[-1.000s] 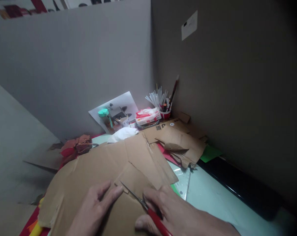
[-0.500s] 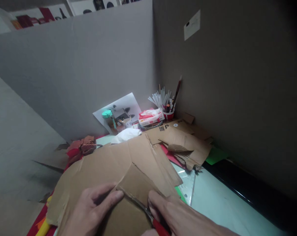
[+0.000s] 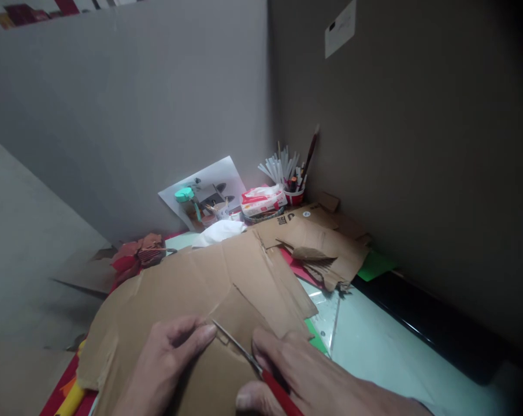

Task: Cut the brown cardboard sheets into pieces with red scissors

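Observation:
My left hand (image 3: 174, 352) pinches the left edge of a small cardboard piece (image 3: 239, 312) between thumb and fingers. My right hand (image 3: 291, 370) is wrapped round red-handled scissors (image 3: 248, 355), whose metal blade points up and left across the lower edge of the small piece, its tip close to my left fingertips. Under both hands lies a large brown cardboard sheet (image 3: 178, 283). Another stretch of cardboard shows between my hands at the bottom. My right fingers partly hide the scissors' handles.
More torn cardboard (image 3: 343, 245) lies at the right, beside a clear ruler (image 3: 328, 315) and a long black object (image 3: 426, 323). Behind stand a tissue pack (image 3: 263, 199), a red cup (image 3: 294, 197) of sticks and a teal-lidded jar (image 3: 187, 199). Grey panels rise behind.
The scissors' blade now shows at greater length, reaching further up-left towards my left fingers. My right hand's lower thumb or finger has come more into view. The camera view has shifted slightly.

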Demonstrator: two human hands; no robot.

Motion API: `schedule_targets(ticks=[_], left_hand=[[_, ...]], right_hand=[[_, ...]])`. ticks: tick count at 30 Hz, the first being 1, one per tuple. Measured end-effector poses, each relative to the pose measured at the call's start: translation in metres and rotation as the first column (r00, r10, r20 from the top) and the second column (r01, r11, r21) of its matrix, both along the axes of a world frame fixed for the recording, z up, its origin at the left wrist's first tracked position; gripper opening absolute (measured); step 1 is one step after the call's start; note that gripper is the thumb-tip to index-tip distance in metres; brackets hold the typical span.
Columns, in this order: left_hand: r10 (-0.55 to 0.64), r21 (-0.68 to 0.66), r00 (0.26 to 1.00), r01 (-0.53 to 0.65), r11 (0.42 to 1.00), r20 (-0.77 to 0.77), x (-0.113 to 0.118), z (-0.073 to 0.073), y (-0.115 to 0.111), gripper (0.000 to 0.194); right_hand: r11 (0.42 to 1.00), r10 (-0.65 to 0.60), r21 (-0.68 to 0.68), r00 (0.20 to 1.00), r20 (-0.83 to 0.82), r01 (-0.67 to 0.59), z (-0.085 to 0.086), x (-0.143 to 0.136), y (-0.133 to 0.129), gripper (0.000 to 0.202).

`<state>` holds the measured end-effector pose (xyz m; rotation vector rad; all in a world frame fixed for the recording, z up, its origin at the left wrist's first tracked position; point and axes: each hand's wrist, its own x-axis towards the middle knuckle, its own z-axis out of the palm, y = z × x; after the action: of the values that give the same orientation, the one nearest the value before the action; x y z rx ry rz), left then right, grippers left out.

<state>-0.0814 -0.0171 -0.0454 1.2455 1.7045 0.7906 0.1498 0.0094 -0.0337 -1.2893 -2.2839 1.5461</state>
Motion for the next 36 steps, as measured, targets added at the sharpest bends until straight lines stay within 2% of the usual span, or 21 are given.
schedule_targets(ticks=[2,6,9,13,18,23,27,31,33,36], left_hand=[[0.024,0.000,0.999,-0.024,1.000,0.038,0.002,0.000,-0.001,0.052],[-0.011,-0.008,0.999,0.011,1.000,0.045,-0.002,-0.005,0.000,0.050],[-0.019,-0.021,0.999,0.020,1.000,0.049,-0.005,-0.007,0.001,0.047],[-0.042,-0.062,0.999,0.041,0.997,-0.017,-0.008,-0.007,0.001,0.055],[-0.014,-0.059,0.999,0.016,0.998,0.029,-0.009,-0.009,0.000,0.053],[-0.049,-0.025,0.999,0.049,0.998,0.005,-0.005,-0.005,0.001,0.054],[-0.115,-0.026,0.993,0.114,0.993,-0.039,-0.001,-0.003,0.001,0.053],[-0.085,-0.037,0.996,0.085,0.996,0.012,0.002,-0.005,0.002,0.051],[-0.062,-0.030,0.998,0.063,0.998,0.023,0.004,-0.006,0.002,0.049],[-0.032,-0.032,0.999,0.033,0.999,0.030,0.005,-0.008,0.002,0.049]], right_hand=[[0.999,-0.013,0.052,1.000,-0.003,0.013,-0.002,-0.003,-0.003,0.026],[0.996,-0.046,0.071,0.998,-0.047,0.050,-0.007,-0.008,-0.007,0.022],[0.998,-0.030,0.049,0.998,-0.053,0.033,-0.020,-0.016,-0.004,0.029],[0.997,0.017,0.072,1.000,0.011,-0.018,-0.037,-0.025,-0.001,0.036],[0.986,0.034,0.162,0.999,-0.024,-0.029,-0.043,-0.024,-0.002,0.031],[0.996,0.013,0.088,0.999,-0.053,-0.008,-0.037,-0.014,0.001,0.036],[0.998,-0.001,0.058,1.000,-0.019,0.002,-0.013,-0.008,0.001,0.035],[1.000,-0.012,0.030,0.997,0.082,0.009,0.009,-0.009,-0.002,0.021],[1.000,0.013,0.022,0.995,0.096,-0.016,0.006,-0.013,-0.002,0.016],[0.993,0.023,0.110,0.996,0.092,-0.033,-0.017,-0.021,-0.001,0.017]])
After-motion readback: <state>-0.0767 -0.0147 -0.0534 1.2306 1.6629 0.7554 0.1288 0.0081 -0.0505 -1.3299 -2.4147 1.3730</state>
